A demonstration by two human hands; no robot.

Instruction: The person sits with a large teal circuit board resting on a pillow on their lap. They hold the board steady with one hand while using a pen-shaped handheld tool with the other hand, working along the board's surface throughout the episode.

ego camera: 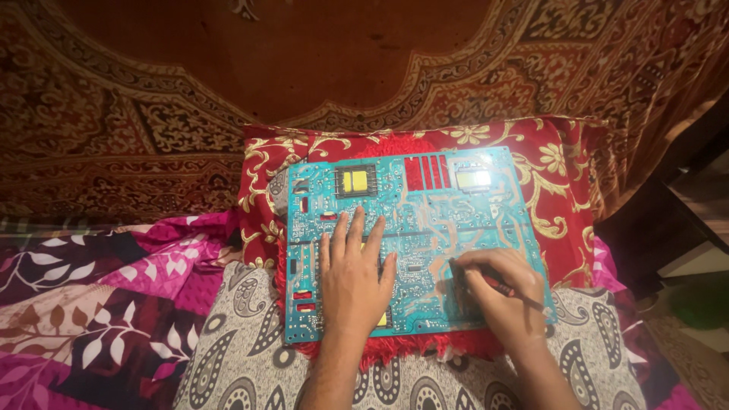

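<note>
While our left hand (351, 277) lies flat and unclenched on the blue circuit board (414, 228), our right hand (501, 292) grasps a red-handled tool (507, 288) against it, over a red cushion (562, 167).

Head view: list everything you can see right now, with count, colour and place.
circuit board: one, blue-green, lying flat on the cushion, centre
cushion: one, red with gold floral pattern, under the board
paisley cloth: one, grey-white, in front
floral blanket: one, pink and maroon, left
carpet: one, brown-red patterned, behind
tool: one, thin, dark with red, in right hand
left hand: flat on the board
right hand: gripping the tool, tip at the board
</note>
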